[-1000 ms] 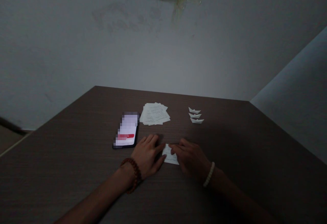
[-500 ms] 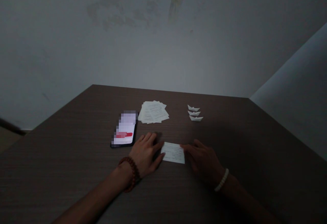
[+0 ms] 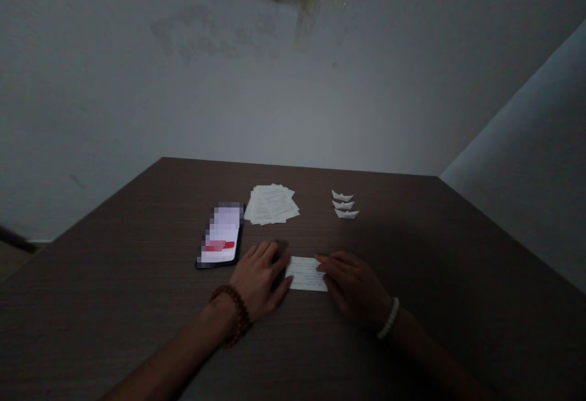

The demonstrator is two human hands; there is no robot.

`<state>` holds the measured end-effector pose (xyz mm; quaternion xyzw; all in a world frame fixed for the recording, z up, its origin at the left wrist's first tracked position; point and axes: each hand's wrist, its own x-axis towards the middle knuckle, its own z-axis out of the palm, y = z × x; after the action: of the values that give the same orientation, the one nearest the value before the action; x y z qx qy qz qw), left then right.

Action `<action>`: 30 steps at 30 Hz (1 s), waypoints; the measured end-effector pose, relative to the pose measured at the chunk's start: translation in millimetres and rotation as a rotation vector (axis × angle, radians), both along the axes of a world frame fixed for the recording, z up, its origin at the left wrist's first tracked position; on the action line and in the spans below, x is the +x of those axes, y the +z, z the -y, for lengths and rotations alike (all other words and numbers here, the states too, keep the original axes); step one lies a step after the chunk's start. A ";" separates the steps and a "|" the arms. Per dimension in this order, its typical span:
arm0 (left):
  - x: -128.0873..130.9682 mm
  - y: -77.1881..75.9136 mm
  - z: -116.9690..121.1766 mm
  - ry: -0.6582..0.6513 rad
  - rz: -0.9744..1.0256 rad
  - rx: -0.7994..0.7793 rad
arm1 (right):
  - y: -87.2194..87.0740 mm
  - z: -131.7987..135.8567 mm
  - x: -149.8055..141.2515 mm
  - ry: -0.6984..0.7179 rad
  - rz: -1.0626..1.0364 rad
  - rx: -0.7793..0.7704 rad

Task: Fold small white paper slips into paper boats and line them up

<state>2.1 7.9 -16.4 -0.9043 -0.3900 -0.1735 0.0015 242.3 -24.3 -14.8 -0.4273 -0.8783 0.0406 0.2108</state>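
A small white sheet of printed paper [image 3: 304, 274] lies on the table between my two hands. My left hand [image 3: 260, 279] rests at its left edge, thumb and index fingertip holding that side down. At the right edge, my right hand [image 3: 354, 285] has its fingers closed together over the paper, with the thumb at the lower corner. The right fingers cover part of that edge.
On the brown table [image 3: 137, 218], a phone [image 3: 222, 236] with a lit screen lies left of my hands. Behind it is a loose stack of printed papers [image 3: 271, 204]. Three folded paper boats [image 3: 344, 205] stand in a column farther right. A grey wall [image 3: 293, 108] rises behind.
My right hand has shifted slightly left, its fingers reaching farther over the paper's right edge. My left hand stays at the left edge. The whole view has shifted a little.
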 end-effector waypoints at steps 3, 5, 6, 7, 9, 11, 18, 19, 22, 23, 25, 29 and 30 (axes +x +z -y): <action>1.0 0.8 1.7 0.003 -0.018 -0.005 | -9.1 -1.5 -4.1 0.037 -0.007 0.006; 3.3 0.4 3.7 -0.053 -0.016 -0.004 | -12.9 -1.2 -5.1 0.023 -0.006 0.018; 5.0 -0.1 5.0 -0.098 -0.014 -0.006 | -13.6 -0.7 -5.5 0.013 -0.001 0.019; 6.9 -0.7 6.5 -0.148 -0.017 -0.014 | -13.6 -0.1 -5.9 0.005 0.007 0.019; 11.2 -1.8 9.9 -0.225 -0.032 -0.047 | -11.8 1.2 -6.9 -0.007 0.025 0.013; 15.2 -2.3 13.1 -0.231 -0.049 -0.079 | -9.3 2.1 -7.9 -0.011 0.043 0.002; 25.2 5.5 19.6 -0.153 -0.056 -0.125 | -6.0 3.5 -9.3 -0.021 0.058 -0.009; 25.2 7.3 19.7 -0.152 -0.056 -0.131 | -6.0 3.7 -9.6 -0.025 0.057 -0.012; 20.7 11.3 18.6 -0.142 -0.063 -0.121 | -5.7 4.5 -10.6 -0.044 0.044 -0.026; 18.2 11.9 17.9 -0.119 -0.064 -0.101 | -5.6 4.7 -10.9 -0.048 0.037 -0.032; 12.9 12.0 16.5 -0.058 -0.070 -0.066 | -5.4 4.9 -11.4 -0.053 0.025 -0.043; 8.0 9.5 15.2 -0.034 -0.085 -0.039 | -4.9 4.6 -12.0 -0.054 0.015 -0.046; 8.3 8.6 15.4 -0.038 -0.087 -0.028 | -4.8 4.6 -12.2 -0.056 0.015 -0.049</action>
<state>10.5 -7.5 -7.8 -0.9182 -0.3745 -0.1287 0.0025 230.1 -28.8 -19.6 -0.4568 -0.8664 0.0529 0.1949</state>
